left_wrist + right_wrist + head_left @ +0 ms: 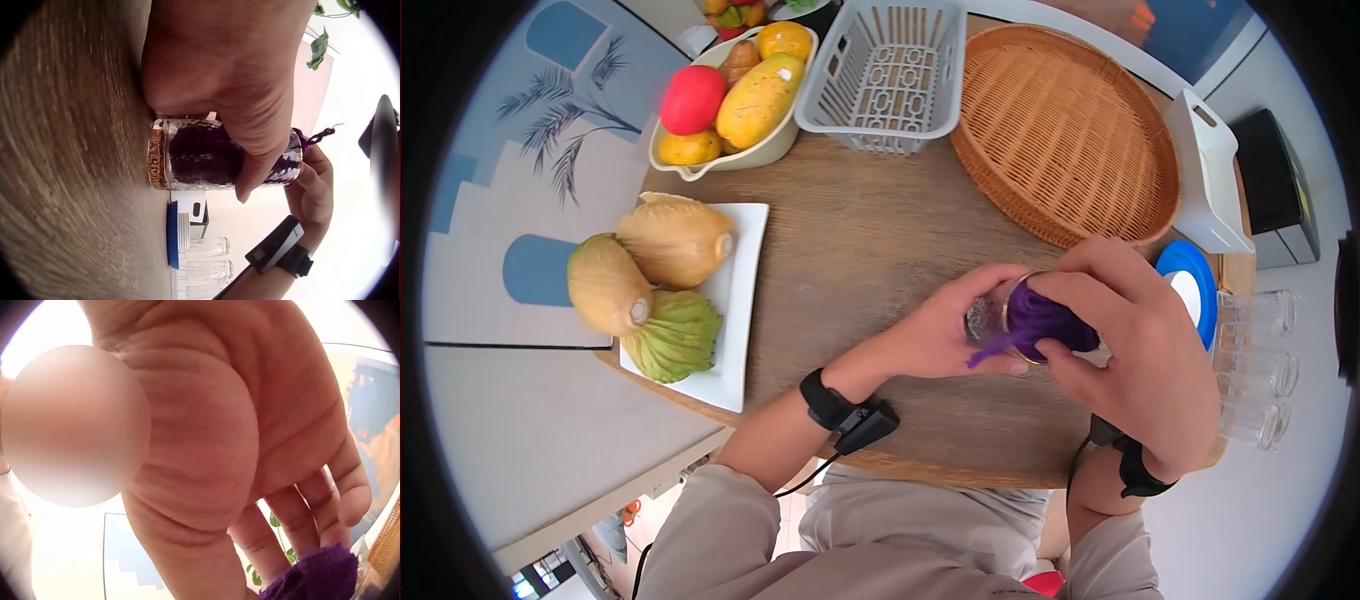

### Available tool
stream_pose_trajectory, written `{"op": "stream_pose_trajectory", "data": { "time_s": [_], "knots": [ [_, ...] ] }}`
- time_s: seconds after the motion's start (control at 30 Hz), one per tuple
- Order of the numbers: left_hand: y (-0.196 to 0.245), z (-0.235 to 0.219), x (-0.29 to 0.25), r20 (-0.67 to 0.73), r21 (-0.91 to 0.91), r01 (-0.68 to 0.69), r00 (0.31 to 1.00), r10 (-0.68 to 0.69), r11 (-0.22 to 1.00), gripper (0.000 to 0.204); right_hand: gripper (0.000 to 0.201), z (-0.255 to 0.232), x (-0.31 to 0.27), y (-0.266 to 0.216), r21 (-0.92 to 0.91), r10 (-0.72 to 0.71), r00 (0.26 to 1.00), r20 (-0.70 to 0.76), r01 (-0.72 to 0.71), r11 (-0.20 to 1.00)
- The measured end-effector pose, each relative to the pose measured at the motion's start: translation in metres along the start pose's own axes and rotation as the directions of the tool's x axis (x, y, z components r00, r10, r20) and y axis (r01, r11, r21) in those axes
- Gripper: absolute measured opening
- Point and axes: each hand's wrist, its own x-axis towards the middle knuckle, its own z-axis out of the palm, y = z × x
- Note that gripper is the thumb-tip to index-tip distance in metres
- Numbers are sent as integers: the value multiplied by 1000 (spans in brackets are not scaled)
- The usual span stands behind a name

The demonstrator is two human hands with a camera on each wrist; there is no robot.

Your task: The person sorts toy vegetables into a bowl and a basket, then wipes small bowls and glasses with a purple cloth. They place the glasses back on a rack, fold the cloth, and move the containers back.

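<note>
A clear textured glass [206, 156] with a gold-coloured patterned base stands on the wooden table near its front right. My left hand [940, 325] grips its side, thumb across the front in the left wrist view. Dark purple cloth [1050, 322] fills the glass and bulges out at the rim, with a twisted purple strand [322, 134] sticking out. Over the mouth, my right hand [1140, 345] pinches the cloth between thumb and fingers. In the right wrist view the purple bunch [319, 575] sits at the fingertips.
At left, a white plate [745, 300] bears several fruits or vegetables. Behind are a fruit bowl [775, 150], grey basket [880, 135] and round wicker tray [1060, 130]. On the right stand a blue plate [1200, 265] and several drinking glasses [1255, 370].
</note>
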Motion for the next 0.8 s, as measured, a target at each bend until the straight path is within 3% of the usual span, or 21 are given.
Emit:
{"op": "stream_pose_trajectory", "data": {
  "time_s": [0.2, 0.37, 0.53, 0.67, 0.8],
  "knots": [
    [-3, 2, 2, -25, 10, -76, 997, 76, 997, 85, 28, 10, 7, -12, -137, -7, 996, -91, -5, 991],
    [5, 3, 0, -72, 47, -29, 997, 32, 998, 83, 32, 7, 7, -7, -102, -95, 993, -76, 87, 991],
    [4, 5, 0, -101, -5, 13, 995, -14, 1000, 80, 33, -3, 5, 1, 6, -201, 957, -208, 207, 978],
    [4, 6, 2, -189, 31, 1, 982, 5, 1000, 79, 43, -24, -1, 12, -29, -247, 865, -437, 260, 965],
    [4, 3, 6, -287, -64, 6, 957, -25, 998, 78, 46, -33, -16, 21, 112, -60, 701, -711, 196, 974]
  ]
}}
